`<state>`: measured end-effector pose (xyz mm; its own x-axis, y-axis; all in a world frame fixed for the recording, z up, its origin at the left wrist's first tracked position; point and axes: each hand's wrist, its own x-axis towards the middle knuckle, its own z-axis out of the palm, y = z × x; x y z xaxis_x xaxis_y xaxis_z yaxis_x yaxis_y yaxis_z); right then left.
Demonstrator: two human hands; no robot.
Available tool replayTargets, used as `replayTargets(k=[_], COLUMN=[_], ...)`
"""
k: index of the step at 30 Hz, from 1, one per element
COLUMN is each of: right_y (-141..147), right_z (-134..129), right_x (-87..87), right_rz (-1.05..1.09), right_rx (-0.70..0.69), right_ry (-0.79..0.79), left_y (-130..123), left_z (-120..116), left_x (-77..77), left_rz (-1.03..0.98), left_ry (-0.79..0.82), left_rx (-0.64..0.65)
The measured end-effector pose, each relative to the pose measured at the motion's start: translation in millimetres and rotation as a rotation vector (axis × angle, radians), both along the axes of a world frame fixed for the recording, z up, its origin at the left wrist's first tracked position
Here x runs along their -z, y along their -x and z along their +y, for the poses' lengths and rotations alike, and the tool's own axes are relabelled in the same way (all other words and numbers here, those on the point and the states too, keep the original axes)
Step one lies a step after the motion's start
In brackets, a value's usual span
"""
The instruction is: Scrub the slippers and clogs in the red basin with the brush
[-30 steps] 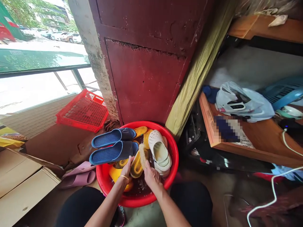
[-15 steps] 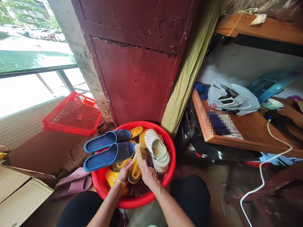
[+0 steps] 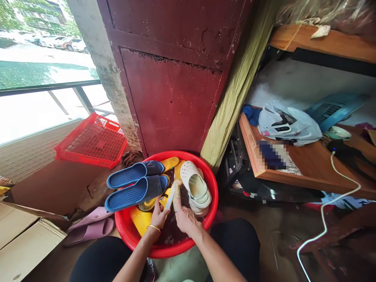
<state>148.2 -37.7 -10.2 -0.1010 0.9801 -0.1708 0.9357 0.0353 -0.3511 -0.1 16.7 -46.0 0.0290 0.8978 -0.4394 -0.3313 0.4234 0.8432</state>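
Note:
My left hand (image 3: 159, 216), a bangle at its wrist, grips a yellow slipper (image 3: 169, 199) tilted on its side so that a pale edge shows. In my right hand (image 3: 187, 220) is a scrubbing brush (image 3: 176, 190), its bristles against or very close to that edge. Both hands are over a red basin (image 3: 216, 188) of dark water. Two blue slippers (image 3: 126, 194) rest across the basin's left rim. White clogs (image 3: 198, 188) lie at its right side, and more yellow slippers (image 3: 170, 163) sit at the back.
Behind the basin stands a dark red door (image 3: 173, 98). To the left are a red plastic crate (image 3: 91, 143), pink slippers (image 3: 96, 231) and a cardboard box (image 3: 26, 235). A wooden shelf (image 3: 317, 160) with a plastic bag (image 3: 289, 123) and a white cable (image 3: 323, 219) is on the right.
The yellow slipper has turned from sole up onto its side. My left hand has shifted right and lower, and the brush has moved slightly right to the slipper's edge.

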Motion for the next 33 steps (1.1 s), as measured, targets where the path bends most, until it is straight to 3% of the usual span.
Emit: replayTargets(k=[4,8,10,18,22,27,30,33], right_y=[10.7,2.6,0.1,41.9,50.0,20.9,1.8,-1.1], right_z=[-6.3,2.7,-0.8,-64.9,-37.0,13.6,15.8,1.1], right_x=[-8.4,-20.5,-25.8,-31.4,-36.1,-32.3,-27.3,-28.3], right_rz=[0.003,0.079,0.113,0.103,0.056,0.068,0.086,0.115], right_rx=[-0.004,0.119,0.112,-0.023,0.03,0.157,0.143,0.117], right_ry=[0.025,0.089,0.075,-0.004,0.026,0.095,0.098,0.103], left_y=[3.1,4.0,4.8,4.7,2.0,5.4,5.7,3.2], left_z=[0.3,-3.4,-3.6,7.0,5.4,-2.2,-3.9,-0.2], left_x=[-6.1,-15.8,-18.3,-11.6,-11.0,-16.0,-15.3,-8.3], left_rz=[0.07,-0.027,-0.067,-0.295,-0.338,-0.234,-0.147,-0.028], left_ry=[-0.036,-0.01,0.006,0.142,0.155,0.122,0.095,0.081], left_rx=[-0.012,0.006,0.015,-0.021,-0.05,0.002,0.004,-0.035])
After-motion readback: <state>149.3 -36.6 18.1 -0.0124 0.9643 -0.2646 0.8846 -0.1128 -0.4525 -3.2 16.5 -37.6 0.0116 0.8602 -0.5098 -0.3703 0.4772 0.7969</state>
